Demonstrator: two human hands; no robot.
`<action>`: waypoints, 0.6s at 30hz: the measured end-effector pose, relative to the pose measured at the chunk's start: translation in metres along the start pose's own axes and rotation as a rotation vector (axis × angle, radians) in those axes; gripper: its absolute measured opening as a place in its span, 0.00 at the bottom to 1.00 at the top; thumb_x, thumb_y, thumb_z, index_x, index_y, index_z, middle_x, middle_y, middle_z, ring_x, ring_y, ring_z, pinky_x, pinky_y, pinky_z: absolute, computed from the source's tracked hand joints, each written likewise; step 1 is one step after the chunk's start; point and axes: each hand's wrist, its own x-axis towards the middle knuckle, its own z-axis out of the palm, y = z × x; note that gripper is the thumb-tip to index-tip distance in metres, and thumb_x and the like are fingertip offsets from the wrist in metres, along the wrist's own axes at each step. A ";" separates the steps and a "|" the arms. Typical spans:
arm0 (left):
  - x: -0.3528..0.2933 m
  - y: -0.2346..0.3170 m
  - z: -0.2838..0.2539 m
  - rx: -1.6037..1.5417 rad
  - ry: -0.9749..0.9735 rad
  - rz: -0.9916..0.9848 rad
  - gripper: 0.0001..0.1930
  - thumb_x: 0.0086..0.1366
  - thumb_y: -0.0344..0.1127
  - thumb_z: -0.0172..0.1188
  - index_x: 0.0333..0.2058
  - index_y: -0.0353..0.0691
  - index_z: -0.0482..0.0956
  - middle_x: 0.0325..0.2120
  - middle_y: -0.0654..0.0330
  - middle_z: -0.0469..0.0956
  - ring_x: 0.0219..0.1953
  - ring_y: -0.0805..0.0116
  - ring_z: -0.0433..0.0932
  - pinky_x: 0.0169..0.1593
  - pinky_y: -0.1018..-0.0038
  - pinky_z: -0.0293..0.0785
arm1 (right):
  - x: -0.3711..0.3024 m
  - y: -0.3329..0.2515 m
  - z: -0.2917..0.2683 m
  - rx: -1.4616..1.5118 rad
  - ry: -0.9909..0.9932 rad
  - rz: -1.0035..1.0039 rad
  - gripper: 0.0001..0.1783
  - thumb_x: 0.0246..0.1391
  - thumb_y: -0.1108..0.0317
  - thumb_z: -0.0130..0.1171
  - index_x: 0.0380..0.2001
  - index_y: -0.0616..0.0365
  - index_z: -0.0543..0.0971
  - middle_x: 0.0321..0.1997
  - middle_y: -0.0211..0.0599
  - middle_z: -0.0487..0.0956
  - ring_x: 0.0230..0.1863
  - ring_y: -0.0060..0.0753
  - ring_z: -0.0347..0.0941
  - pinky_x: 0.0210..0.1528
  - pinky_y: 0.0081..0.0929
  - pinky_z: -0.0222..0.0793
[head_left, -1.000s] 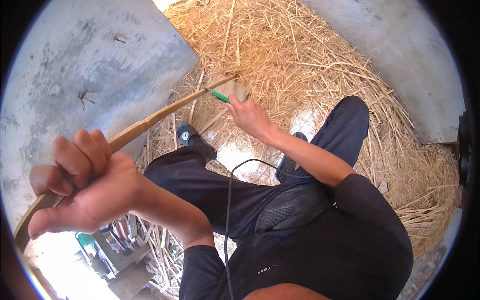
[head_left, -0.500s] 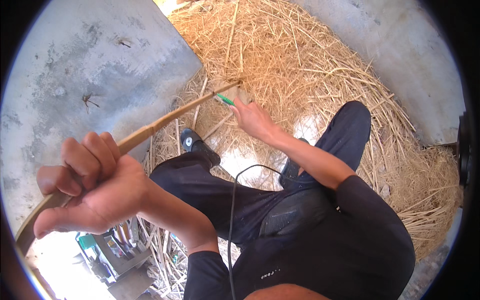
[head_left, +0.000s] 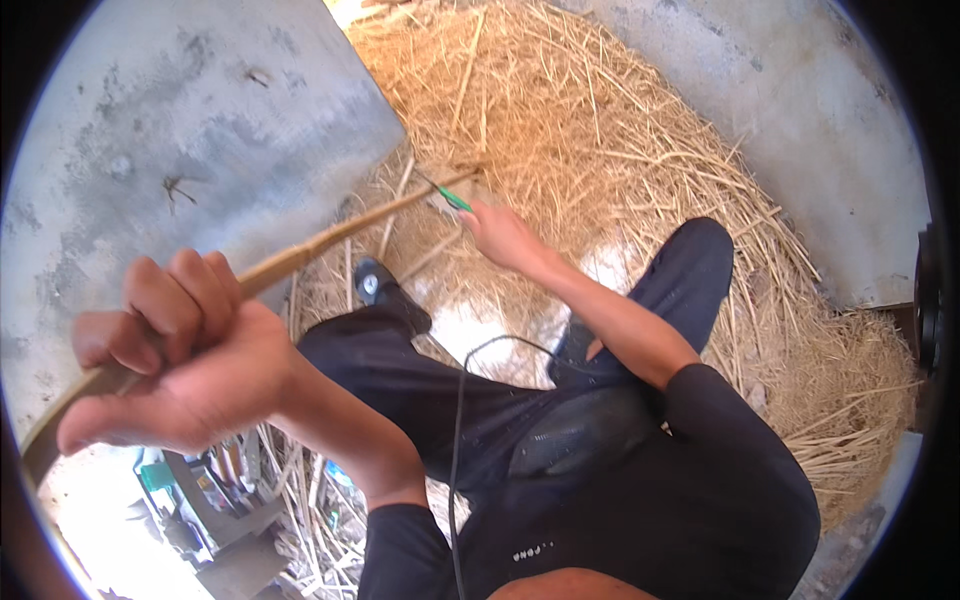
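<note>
My left hand (head_left: 190, 350) is closed around a long bamboo strip (head_left: 330, 238), its thumb stretched along the near end. From there the strip runs away to the upper right, thinning toward a far end above the straw. In my right hand (head_left: 503, 236) is a knife with a green handle (head_left: 455, 199). Its thin dark blade crosses the strip near the far end, pointing to the upper left. Whether the edge bites into the bamboo is too small to tell.
Straw-like shavings and slivers (head_left: 560, 120) cover the floor ahead and to the right. Grey walls (head_left: 200, 120) rise at left and upper right. A black cable (head_left: 462, 420) hangs across my lap. Assorted tools and a green item (head_left: 156, 476) lie at the lower left.
The knife's blade now shows more plainly, sticking out past the strip to the upper left. Both hands have barely shifted, and the view has moved slightly.
</note>
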 end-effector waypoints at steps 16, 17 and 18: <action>0.005 -0.003 -0.010 0.084 0.049 0.022 0.30 0.57 0.71 0.36 0.17 0.50 0.50 0.09 0.70 0.45 0.11 0.81 0.38 0.15 0.81 0.33 | -0.013 -0.050 -0.018 -0.013 0.100 -0.053 0.15 0.62 0.61 0.39 0.36 0.63 0.68 0.09 0.34 0.65 0.08 0.33 0.61 0.12 0.35 0.60; 0.008 -0.004 -0.006 0.070 0.043 0.037 0.30 0.57 0.71 0.36 0.17 0.50 0.50 0.09 0.70 0.45 0.11 0.81 0.38 0.15 0.81 0.33 | -0.009 -0.050 -0.020 0.044 0.197 -0.186 0.15 0.62 0.61 0.38 0.36 0.63 0.68 0.10 0.34 0.65 0.08 0.33 0.61 0.12 0.35 0.59; 0.006 -0.005 -0.003 0.066 0.036 0.034 0.30 0.57 0.71 0.37 0.17 0.50 0.50 0.09 0.70 0.45 0.11 0.81 0.38 0.15 0.81 0.33 | -0.011 -0.048 -0.017 0.105 0.282 -0.303 0.15 0.62 0.60 0.38 0.37 0.62 0.68 0.10 0.33 0.65 0.08 0.32 0.62 0.11 0.35 0.59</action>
